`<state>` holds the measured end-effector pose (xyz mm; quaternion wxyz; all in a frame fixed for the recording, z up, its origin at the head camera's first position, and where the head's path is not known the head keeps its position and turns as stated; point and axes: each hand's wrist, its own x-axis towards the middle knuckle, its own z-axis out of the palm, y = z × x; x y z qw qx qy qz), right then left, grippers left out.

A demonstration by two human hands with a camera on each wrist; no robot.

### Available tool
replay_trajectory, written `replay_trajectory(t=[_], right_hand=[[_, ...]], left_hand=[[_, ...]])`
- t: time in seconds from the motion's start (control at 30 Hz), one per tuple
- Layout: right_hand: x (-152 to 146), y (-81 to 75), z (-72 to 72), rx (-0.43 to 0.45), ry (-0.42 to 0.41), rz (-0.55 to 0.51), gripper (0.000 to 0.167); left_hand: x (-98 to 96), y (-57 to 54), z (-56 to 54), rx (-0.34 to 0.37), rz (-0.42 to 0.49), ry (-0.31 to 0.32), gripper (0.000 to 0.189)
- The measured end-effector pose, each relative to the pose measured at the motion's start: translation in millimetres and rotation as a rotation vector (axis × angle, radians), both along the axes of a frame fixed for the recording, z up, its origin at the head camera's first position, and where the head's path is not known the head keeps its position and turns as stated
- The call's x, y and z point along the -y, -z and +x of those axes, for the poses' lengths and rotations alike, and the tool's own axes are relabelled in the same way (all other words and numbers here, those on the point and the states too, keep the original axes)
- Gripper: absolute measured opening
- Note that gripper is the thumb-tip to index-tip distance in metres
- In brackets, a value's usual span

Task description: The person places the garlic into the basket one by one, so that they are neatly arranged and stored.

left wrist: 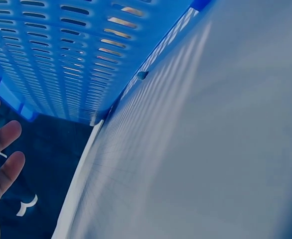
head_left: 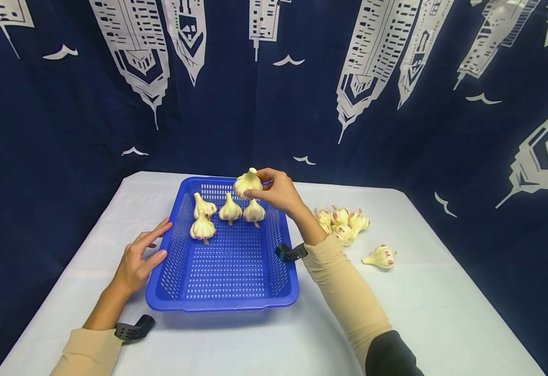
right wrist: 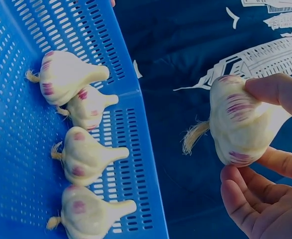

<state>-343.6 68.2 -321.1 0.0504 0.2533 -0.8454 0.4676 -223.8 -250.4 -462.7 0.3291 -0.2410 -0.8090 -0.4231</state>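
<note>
My right hand [head_left: 278,193] pinches a garlic bulb [head_left: 248,184] between thumb and fingers, above the far side of a blue plastic basket [head_left: 227,303]. In the right wrist view the held bulb [right wrist: 240,122] shows purple streaks and a tuft of dry roots. Several other garlic bulbs [right wrist: 93,159] lie inside the basket toward its far wall. My left hand [head_left: 138,261] is at the basket's left rim, fingers extended and fingertips right at the edge. The left wrist view catches only part of those fingers [left wrist: 6,169], beside the slotted basket wall [left wrist: 61,55].
To the right of the basket, a pile of garlic bulbs [head_left: 342,224] sits on the white table [head_left: 443,313]. One single bulb [head_left: 381,257] lies apart, nearer the front. A dark blue curtain [head_left: 236,115] with white building prints hangs behind the table.
</note>
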Motion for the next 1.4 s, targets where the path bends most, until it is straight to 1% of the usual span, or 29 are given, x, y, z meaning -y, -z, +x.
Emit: replay_trajectory(t=[0.17,0.33,0.53,0.7,0.8,0.87,1.0,1.07,1.2,1.27,1.4], right_hand=[[10.2,0.5,-3.7,-0.001,0.003,-0.011,0.048],[20.8,3.0,-5.6,0.009,0.026,0.005,0.052],[38.0,10.8,-6.8,0.028,0.052,0.079,0.055],[49.6,19.0,-7.5,0.043,0.041,0.114,0.055],[52.9,24.8,-7.9,0.043,0.038,0.150,0.054],[54.7,28.1,-8.4,0.039,0.031,0.170,0.053],[55.6,32.0,-8.3,0.031,0.019,0.234,0.054],[55.2,34.2,-8.6,0.048,0.015,0.282,0.054],[54.0,40.6,-10.1,0.091,-0.001,0.388,0.053],[53.8,43.8,-10.6,0.108,-0.022,0.420,0.052],[54.2,49.5,-11.4,0.106,-0.058,0.464,0.050]], left_hand=[[0.3,0.5,-0.6,0.008,-0.002,-0.006,0.057],[-0.3,-0.3,0.4,0.021,-0.006,-0.013,0.056],[-0.4,0.3,2.5,0.034,-0.009,-0.026,0.056],[0.1,0.8,1.8,0.026,0.006,-0.004,0.056],[0.3,0.0,1.2,0.026,0.001,0.005,0.056],[1.1,-0.5,0.8,0.019,-0.006,0.000,0.057],[1.8,-1.5,0.2,0.008,-0.010,0.004,0.057],[1.6,-1.7,0.1,0.013,-0.011,0.009,0.057],[0.2,-1.4,1.1,0.038,-0.022,-0.009,0.057],[-0.5,-1.2,1.8,0.045,-0.024,-0.021,0.057],[-1.3,-1.7,2.6,0.047,-0.023,-0.029,0.057]])
